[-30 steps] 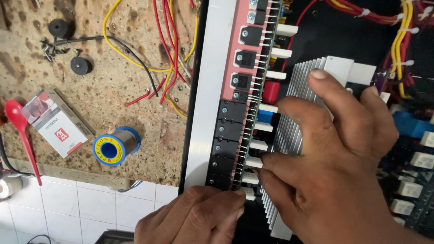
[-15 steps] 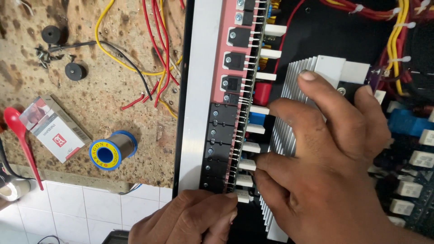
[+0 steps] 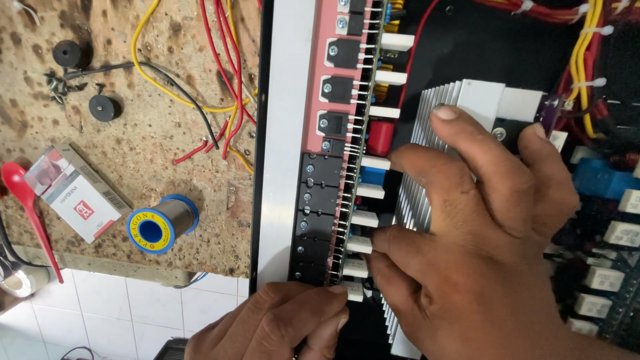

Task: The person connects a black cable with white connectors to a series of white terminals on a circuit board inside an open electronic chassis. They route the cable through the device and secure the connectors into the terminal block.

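Right hand, fingers spread flat, covers most of the heat sink; left hand, cut off by the frame edge, loosely curled, touches the transistor row.

Odds and ends on the worn chipboard bench, left of the open chassis.

A spool of solder with blue flanges lies just beside a small red-and-white carton. A red spoon lies at the left edge. Two black round knobs and a scatter of screws sit further up, with loose red, yellow and black wires trailing across the board.
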